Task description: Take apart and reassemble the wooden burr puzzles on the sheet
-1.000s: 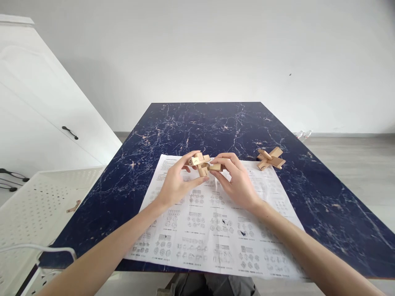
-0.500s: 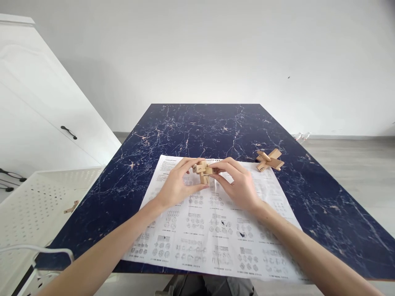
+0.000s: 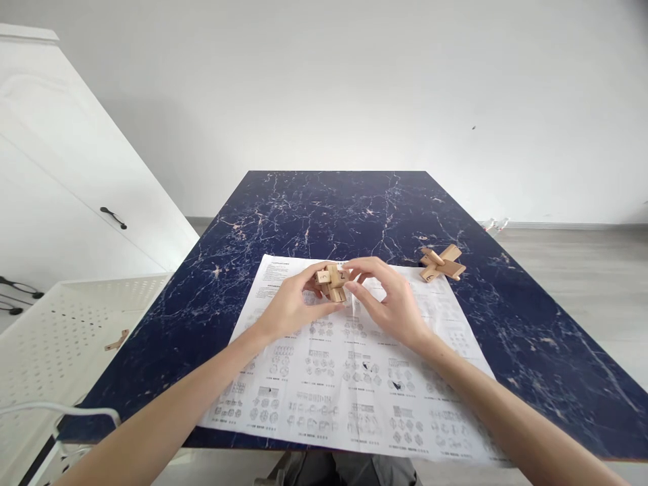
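A small wooden interlocking puzzle (image 3: 332, 282) with numbers on its pieces is held just above a large printed instruction sheet (image 3: 349, 378). My left hand (image 3: 292, 305) grips it from the left side and below. My right hand (image 3: 392, 300) meets it from the right, thumb and fingertips pinching the puzzle's right end. A second wooden puzzle (image 3: 442, 262), a crossed assembly, lies on the table by the sheet's far right corner, untouched.
The sheet lies on a dark blue marble-patterned table (image 3: 344, 209). A white perforated tray (image 3: 55, 331) stands at the left with a small wooden piece (image 3: 116, 341) in it. A white cabinet (image 3: 61, 189) is behind it.
The piece sticking out to the right has been pushed into the puzzle, which now looks more compact. Both hands have stayed on it, close together.
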### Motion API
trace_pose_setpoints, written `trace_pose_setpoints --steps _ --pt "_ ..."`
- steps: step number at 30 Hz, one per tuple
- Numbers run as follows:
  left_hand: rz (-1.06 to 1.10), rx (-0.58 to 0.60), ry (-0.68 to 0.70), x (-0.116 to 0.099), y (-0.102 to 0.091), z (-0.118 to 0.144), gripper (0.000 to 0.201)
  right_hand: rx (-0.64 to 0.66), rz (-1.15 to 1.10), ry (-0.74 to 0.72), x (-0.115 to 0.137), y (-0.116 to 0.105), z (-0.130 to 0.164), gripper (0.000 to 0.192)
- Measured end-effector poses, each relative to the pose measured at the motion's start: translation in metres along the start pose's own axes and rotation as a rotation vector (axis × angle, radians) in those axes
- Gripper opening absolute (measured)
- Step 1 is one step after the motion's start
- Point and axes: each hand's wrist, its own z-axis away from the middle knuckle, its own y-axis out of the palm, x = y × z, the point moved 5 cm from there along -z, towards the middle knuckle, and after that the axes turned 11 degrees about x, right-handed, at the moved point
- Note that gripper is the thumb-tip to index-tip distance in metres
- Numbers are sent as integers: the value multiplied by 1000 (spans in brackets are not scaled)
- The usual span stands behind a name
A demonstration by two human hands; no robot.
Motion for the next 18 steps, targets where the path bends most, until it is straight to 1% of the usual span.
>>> trace_pose_setpoints --steps 2,3,7,9,11,13,15,18 --pt "76 10 -15 -1 -1 0 65 -23 9 56 -4 0 -1 25" --pt "112 18 -19 -1 -1 0 65 -13 21 82 -7 2 -1 26" --pt "198 74 -14 -1 0 0 62 77 21 152 -14 8 -2 20" --pt "219 100 -10 -1 2 1 61 145 -49 197 -16 10 -3 24" --pt "215 96 6 -2 2 1 63 241 -191 270 -18 13 -2 35" --pt "189 70 28 -4 2 2 65 316 -396 344 -19 18 0 45" --pt "183 76 34 -5 2 2 67 341 -603 404 -19 22 2 51" --pt "248 129 0 -1 3 2 70 322 -860 496 -19 28 3 51"
